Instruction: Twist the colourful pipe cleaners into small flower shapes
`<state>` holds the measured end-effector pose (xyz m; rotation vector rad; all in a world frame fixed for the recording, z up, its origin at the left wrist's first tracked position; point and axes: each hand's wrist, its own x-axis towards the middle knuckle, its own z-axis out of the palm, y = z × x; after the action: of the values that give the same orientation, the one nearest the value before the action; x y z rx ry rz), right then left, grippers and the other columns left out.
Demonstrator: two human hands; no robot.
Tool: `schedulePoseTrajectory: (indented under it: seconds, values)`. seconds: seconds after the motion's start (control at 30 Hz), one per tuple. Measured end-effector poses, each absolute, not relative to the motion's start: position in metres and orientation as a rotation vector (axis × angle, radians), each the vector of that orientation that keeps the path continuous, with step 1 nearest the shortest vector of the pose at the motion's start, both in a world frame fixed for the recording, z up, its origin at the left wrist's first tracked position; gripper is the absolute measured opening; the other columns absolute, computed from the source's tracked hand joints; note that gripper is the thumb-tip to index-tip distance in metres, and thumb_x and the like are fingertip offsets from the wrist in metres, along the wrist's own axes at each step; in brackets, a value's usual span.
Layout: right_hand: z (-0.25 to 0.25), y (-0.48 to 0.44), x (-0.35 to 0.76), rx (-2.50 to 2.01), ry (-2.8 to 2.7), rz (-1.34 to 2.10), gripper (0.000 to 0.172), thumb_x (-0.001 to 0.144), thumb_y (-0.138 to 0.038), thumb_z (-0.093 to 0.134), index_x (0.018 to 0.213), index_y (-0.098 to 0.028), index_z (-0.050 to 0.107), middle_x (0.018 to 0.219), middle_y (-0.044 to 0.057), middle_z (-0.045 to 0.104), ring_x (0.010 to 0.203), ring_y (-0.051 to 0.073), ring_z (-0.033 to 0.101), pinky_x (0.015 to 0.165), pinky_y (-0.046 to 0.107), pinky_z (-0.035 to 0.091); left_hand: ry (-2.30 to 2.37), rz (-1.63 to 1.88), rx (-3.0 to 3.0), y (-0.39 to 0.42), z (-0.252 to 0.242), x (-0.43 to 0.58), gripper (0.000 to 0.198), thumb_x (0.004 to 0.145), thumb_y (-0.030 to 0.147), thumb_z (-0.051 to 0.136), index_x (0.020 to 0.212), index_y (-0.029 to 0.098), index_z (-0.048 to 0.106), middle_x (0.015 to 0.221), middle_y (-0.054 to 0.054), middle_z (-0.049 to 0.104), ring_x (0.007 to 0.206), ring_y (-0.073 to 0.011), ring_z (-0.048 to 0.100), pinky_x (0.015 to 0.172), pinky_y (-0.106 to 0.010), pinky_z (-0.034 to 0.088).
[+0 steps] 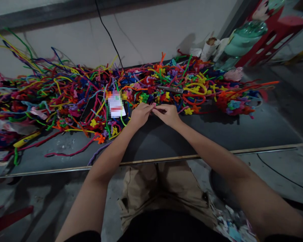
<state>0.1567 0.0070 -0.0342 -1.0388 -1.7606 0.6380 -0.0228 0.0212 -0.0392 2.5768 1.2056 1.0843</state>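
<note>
My left hand [140, 115] and my right hand [168, 115] meet over the table's middle, fingertips pinched together. Between them is a small pink piece [154, 105], apparently pipe cleaner, mostly covered by my fingers. Just beyond lies a heap of coloured pipe cleaners [75, 79], many twisted into little flowers. Scissors [170, 89] with yellow and orange handles rest on the heap, behind my right hand. Left of my left hand is a white card-like item [117, 107], partly blurred out. A yellow flower [188, 111] lies to the right of my right hand.
The dark table [217, 131] ends at a pale front edge. At the back right stand a green plastic bottle [244, 42] and a cardboard tube [209, 48]. A yellow tube-like item [27, 138] lies at left. A black cable [108, 32] hangs down behind the heap.
</note>
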Motion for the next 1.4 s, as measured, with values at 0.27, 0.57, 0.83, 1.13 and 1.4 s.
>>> schedulePoseTrajectory:
  seconds: [0.27,0.57,0.83,1.13,1.4]
  values:
    - [-0.033,0.025,0.16,-1.051,-1.42,0.851,0.027,0.077,-0.039,0.069,0.071,-0.014,0.076,0.057,-0.001,0.059,0.056,0.011,0.049,0.054,0.024,0.037,1.232,1.251,2.352,0.01,-0.037,-0.012,0.041,0.102,0.032,0.039,0.137,0.016,0.055,0.106,-0.01,0.074,0.084,-0.0137,0.067,0.08,-0.028,0.054]
    - [-0.026,0.034,0.185,-0.546,-1.583,2.038,0.032,0.074,-0.043,0.078,0.074,-0.013,0.066,0.044,-0.01,0.035,0.042,0.003,0.025,0.043,0.02,0.02,0.896,1.234,2.836,0.014,-0.025,-0.031,0.026,0.101,0.026,0.044,0.109,0.021,0.068,0.099,-0.008,0.074,0.098,-0.0158,0.068,0.087,-0.031,0.053]
    - [-0.026,0.035,0.181,-0.62,-1.633,1.991,0.037,0.071,-0.047,0.081,0.073,-0.014,0.064,0.047,-0.009,0.044,0.041,0.003,0.028,0.04,0.019,0.021,0.91,0.833,3.171,0.009,-0.005,-0.04,0.023,0.098,0.025,0.043,0.097,0.022,0.066,0.09,-0.007,0.07,0.087,-0.0167,0.064,0.069,-0.028,0.047]
    - [-0.025,0.028,0.178,-0.863,-1.863,1.328,0.031,0.076,-0.046,0.07,0.071,-0.015,0.067,0.051,-0.005,0.046,0.046,0.006,0.033,0.045,0.022,0.028,1.156,0.85,2.634,0.004,0.003,-0.022,0.027,0.086,0.029,0.051,0.063,0.019,0.061,0.064,-0.005,0.062,0.068,-0.0164,0.057,0.064,-0.03,0.043]
    - [-0.023,0.005,0.172,-0.941,-2.189,0.205,0.035,0.095,-0.034,0.047,0.087,-0.017,0.075,0.067,0.006,0.064,0.06,0.014,0.053,0.06,0.027,0.037,1.081,0.679,1.234,0.013,-0.002,-0.007,0.032,0.076,0.029,0.049,0.048,0.023,0.036,0.04,0.005,0.021,0.037,-0.0082,0.022,0.038,-0.025,0.024]
